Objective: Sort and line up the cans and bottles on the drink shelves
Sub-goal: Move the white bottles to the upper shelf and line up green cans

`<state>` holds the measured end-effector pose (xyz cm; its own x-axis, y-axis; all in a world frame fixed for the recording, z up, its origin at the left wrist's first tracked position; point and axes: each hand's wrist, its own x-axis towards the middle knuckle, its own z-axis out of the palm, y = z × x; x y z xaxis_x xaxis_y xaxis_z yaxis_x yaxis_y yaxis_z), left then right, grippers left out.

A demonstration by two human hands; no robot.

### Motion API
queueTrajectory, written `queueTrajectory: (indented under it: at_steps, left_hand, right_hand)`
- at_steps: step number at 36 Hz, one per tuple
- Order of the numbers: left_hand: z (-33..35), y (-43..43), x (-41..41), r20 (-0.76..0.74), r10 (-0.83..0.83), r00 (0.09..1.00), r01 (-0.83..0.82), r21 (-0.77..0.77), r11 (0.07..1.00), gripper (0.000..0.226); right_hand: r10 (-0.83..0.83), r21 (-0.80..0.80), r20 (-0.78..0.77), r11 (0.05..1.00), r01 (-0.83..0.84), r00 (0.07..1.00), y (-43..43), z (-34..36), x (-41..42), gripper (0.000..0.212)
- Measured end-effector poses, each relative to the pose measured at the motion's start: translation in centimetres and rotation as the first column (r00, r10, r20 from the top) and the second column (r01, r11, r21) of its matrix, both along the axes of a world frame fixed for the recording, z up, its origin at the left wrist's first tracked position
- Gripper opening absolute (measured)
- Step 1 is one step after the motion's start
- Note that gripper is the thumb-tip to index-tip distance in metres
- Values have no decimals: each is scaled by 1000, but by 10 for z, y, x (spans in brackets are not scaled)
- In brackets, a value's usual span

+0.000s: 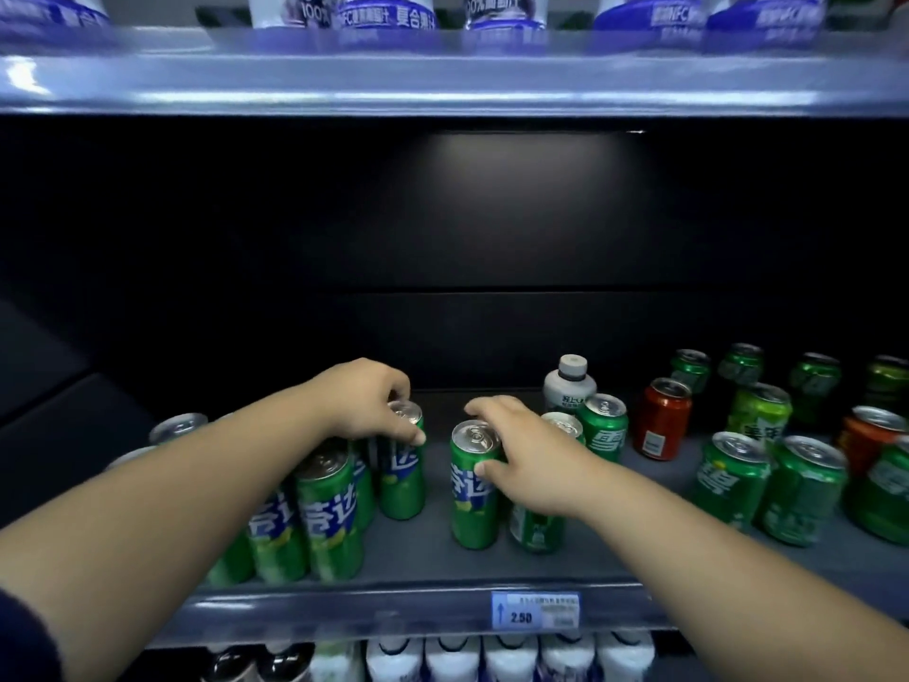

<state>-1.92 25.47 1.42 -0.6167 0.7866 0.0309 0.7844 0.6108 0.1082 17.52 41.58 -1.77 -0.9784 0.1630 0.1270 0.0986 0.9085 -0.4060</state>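
Currently both hands are on the middle shelf point(433, 553). The left hand point(366, 403) grips the top of a slim green can point(402, 477) from above, fingers curled round the rim. That can stands upright at the right end of a cluster of slim cans point(315, 519) packed at the shelf's front left. The right hand point(524, 452) grips a second slim can point(472, 489), thumb on the label and fingers over the lid. It stands upright in the gap just right of the cluster, apart from the left hand's can. The slim cans carry white characters on a blue patch, which look like 芬达. A short green can point(536, 531) stands just beside the second slim can, mostly hidden by the wrist. A white bottle with grey cap point(569, 386) stands at the back, label too small to read. Next to it is a short can marked 雪 point(605, 428). Further right, more short green cans point(730, 477) are mixed with red cans point(661, 420). The price tag point(535, 611) on the shelf edge reads 2.50. The upper-shelf bottles point(388, 14) have blue labels with "100%" and 复合果汁 readable. The white bottles below point(511, 657) have no legible text.
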Motion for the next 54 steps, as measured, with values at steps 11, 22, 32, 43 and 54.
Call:
queueTrajectory:
  at_steps: [11,22,32,43,54]
  left_hand:
    - [-24,-24,-6,248,-114,962,72,172,983,42]
    - [-22,-23,-4,268,-51,962,-4,198,980,37]
    - [-24,-24,-5,243,-65,968,23,171,985,38]
    - [-26,-25,-6,310,-88,947,6,258,966,21]
    - [-27,-24,-6,282,-72,957,-11,283,959,21]
  right_hand:
    - [-136,125,30,983,131,990,-16,8,-2,61]
    - [-122,111,26,987,119,992,-47,5,-1,60]
    - [-71,-54,-37,996,69,997,-62,-9,-3,52]
    - [-333,-633,-73,744,214,940,-79,-77,6,65]
    - [-249,-690,-123,717,97,961,-98,-85,-1,54]
